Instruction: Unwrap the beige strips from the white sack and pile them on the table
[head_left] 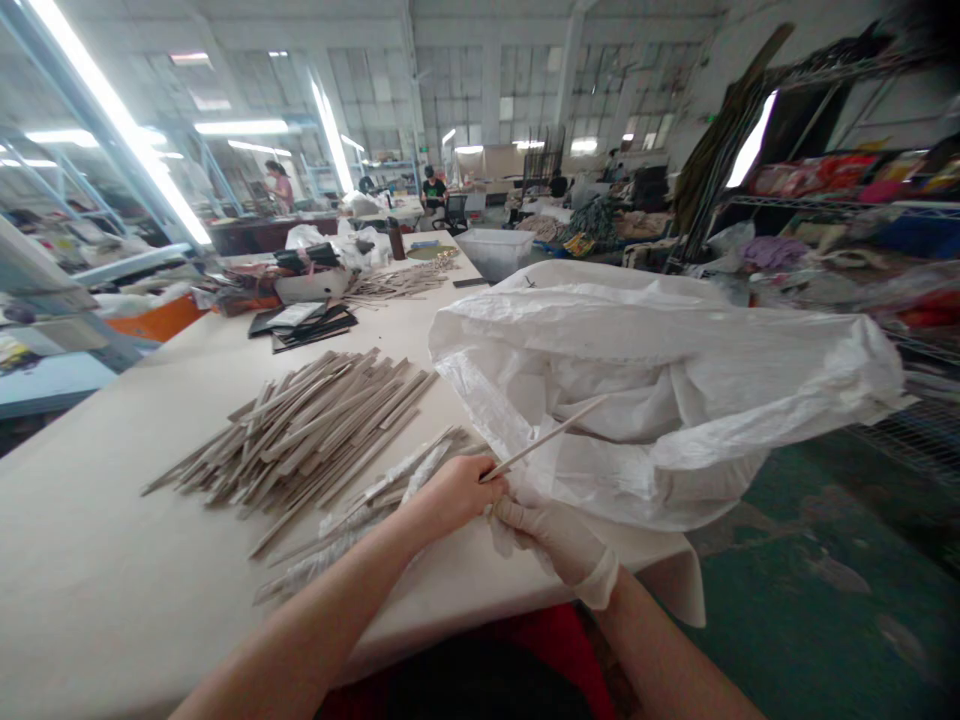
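Near the front edge of the table point(97, 500), toward its near right corner, the person's two hands meet: the bare left hand point(459, 492) pinches a thin beige strip point(551, 437) between thumb and fingers, while the right hand point(546, 535), in a pale glove, is just below it with its fingers bent together; whether they also grip the strip's lower end one cannot tell. The strip slants up to the right, its free end before the open mouth of a large white sack point(772, 375), though contact between the two cannot be made out. The sack lies across the table's right edge and juts well past it, above the green floor point(840, 610). Left of the hands, partly hidden by the left forearm point(322, 620), a smaller bundle of strips point(390, 487) lies near the front edge amid crumpled clear plastic; beyond it, toward the middle, spreads a big loose pile of strips point(307, 425). Dark flat pieces point(319, 328) lie stacked nearer the left edge, and a dark bottle point(396, 238) stands toward the far end
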